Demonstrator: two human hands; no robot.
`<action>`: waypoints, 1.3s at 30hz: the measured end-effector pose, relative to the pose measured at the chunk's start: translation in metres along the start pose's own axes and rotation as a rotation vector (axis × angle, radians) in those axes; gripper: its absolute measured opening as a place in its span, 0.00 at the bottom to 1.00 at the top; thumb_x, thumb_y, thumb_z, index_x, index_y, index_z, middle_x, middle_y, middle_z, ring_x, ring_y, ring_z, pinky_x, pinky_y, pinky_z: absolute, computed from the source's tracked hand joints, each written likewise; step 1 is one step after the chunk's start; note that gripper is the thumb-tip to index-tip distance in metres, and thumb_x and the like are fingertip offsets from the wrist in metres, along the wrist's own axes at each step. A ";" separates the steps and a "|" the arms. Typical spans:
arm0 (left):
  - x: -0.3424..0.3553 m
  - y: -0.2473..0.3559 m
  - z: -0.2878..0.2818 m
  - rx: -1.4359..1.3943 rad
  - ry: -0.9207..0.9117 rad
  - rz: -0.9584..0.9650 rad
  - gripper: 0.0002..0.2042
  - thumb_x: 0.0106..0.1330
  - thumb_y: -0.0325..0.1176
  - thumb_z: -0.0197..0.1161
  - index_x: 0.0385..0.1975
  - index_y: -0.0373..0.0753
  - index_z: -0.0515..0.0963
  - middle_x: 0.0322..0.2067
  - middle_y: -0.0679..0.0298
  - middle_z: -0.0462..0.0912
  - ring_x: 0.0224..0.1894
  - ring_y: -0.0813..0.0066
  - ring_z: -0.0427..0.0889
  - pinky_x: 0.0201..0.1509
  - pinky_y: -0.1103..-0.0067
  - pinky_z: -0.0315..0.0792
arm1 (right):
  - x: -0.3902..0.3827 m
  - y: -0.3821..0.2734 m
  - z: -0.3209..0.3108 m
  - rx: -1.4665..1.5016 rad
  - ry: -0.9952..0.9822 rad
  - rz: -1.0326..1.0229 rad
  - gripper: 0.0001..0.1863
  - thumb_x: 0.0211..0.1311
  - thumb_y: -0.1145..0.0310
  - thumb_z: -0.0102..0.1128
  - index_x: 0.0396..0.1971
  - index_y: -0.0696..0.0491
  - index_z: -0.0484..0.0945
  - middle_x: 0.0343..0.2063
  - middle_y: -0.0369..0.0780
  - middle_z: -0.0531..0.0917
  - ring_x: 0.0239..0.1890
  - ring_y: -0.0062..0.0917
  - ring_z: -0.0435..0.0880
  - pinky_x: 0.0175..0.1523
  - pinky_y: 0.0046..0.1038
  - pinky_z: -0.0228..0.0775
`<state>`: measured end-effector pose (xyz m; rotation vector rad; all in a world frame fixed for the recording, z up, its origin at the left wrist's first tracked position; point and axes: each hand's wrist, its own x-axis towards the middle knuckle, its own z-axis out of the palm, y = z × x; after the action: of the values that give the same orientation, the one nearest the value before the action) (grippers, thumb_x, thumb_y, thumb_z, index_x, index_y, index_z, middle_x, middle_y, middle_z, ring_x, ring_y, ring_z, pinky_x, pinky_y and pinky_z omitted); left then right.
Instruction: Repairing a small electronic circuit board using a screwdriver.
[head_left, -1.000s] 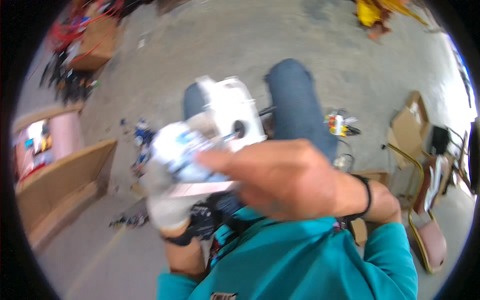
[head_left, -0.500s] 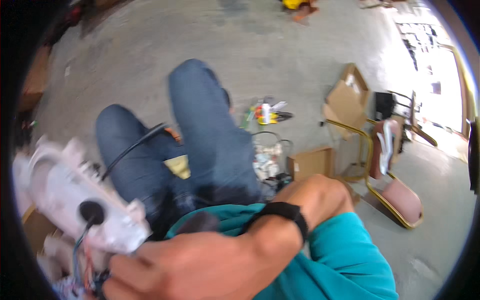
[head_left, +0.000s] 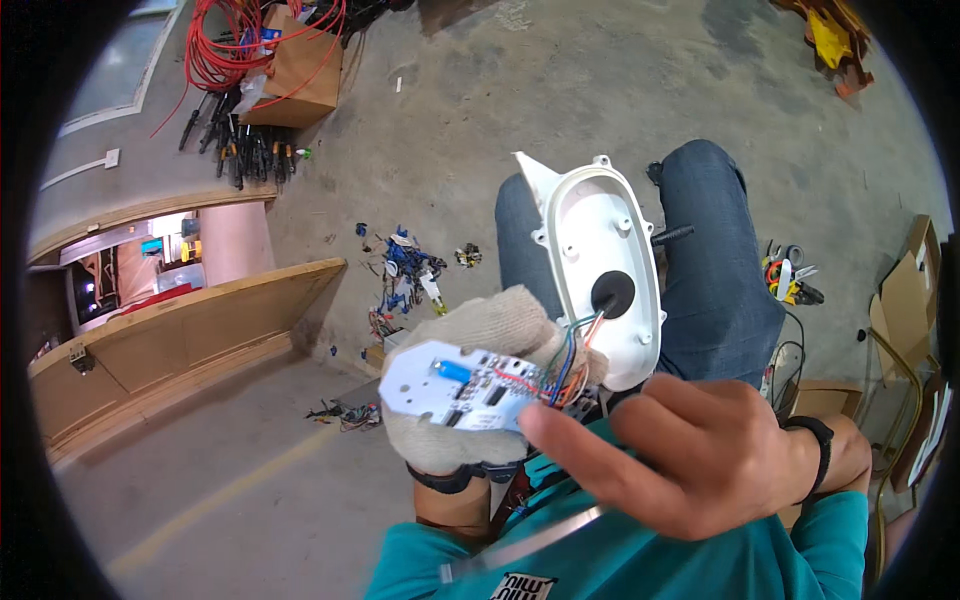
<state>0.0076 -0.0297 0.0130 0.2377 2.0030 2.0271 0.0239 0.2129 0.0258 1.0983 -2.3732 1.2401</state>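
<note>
My left hand [head_left: 480, 322], in a pale knit glove, grips a white circuit board [head_left: 415, 385] with a blue component and dark chips. Coloured wires [head_left: 568, 372] run from the board to a round black grommet [head_left: 612, 292] in a white plastic housing [head_left: 590, 235]. That housing lies open side up across my lap, a short black cable [head_left: 672, 236] beside it. The index finger of my bare right hand [head_left: 690, 455] points at the board's lower right edge and seems to touch it. Its other fingers are curled, with a slim silver metal tool [head_left: 530, 545], blurred, sticking out below.
On the floor at left lie blue-and-black parts [head_left: 408, 268] and a wire heap [head_left: 345, 415], near a low wooden panel [head_left: 200, 335]. A cardboard box [head_left: 300, 80] with red cable stands far left. Scissors and tools [head_left: 790, 275] and a gold-framed chair [head_left: 905, 370] are at right.
The view has swung left. The white housing now lies over my lap, and the circuit board shows clearly in my gloved left hand. My right index finger now extends toward the board.
</note>
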 end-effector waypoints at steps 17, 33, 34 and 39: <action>0.005 0.018 0.024 -0.702 0.318 -0.433 0.38 0.53 0.22 0.75 0.64 0.16 0.64 0.57 0.32 0.75 0.56 0.37 0.80 0.59 0.52 0.79 | 0.003 0.003 -0.006 -0.016 -0.108 0.104 0.38 0.49 0.75 0.64 0.66 0.57 0.73 0.19 0.32 0.61 0.18 0.17 0.67 0.17 0.25 0.60; -0.002 -0.004 0.023 -0.407 0.225 -0.267 0.37 0.59 0.32 0.73 0.66 0.21 0.63 0.62 0.33 0.70 0.61 0.44 0.77 0.63 0.53 0.77 | 0.006 0.003 -0.004 -0.008 -0.109 0.139 0.38 0.52 0.77 0.64 0.68 0.57 0.71 0.20 0.33 0.64 0.20 0.18 0.69 0.18 0.26 0.64; -0.001 -0.006 0.024 -0.997 0.210 -0.272 0.36 0.65 0.39 0.66 0.67 0.22 0.62 0.63 0.34 0.70 0.62 0.43 0.77 0.65 0.52 0.74 | 0.006 0.003 -0.004 -0.026 -0.128 0.144 0.38 0.52 0.76 0.65 0.68 0.57 0.71 0.20 0.33 0.65 0.20 0.18 0.70 0.18 0.26 0.65; -0.006 -0.003 0.024 -1.199 0.284 -0.479 0.39 0.72 0.54 0.48 0.69 0.23 0.57 0.65 0.36 0.68 0.62 0.41 0.75 0.69 0.50 0.69 | 0.008 0.004 -0.002 -0.038 -0.142 0.163 0.39 0.51 0.74 0.69 0.67 0.57 0.71 0.19 0.32 0.67 0.20 0.18 0.71 0.18 0.25 0.66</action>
<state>0.0209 -0.0087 0.0108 -0.7192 0.5343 2.5422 0.0156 0.2122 0.0286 1.0311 -2.6278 1.1990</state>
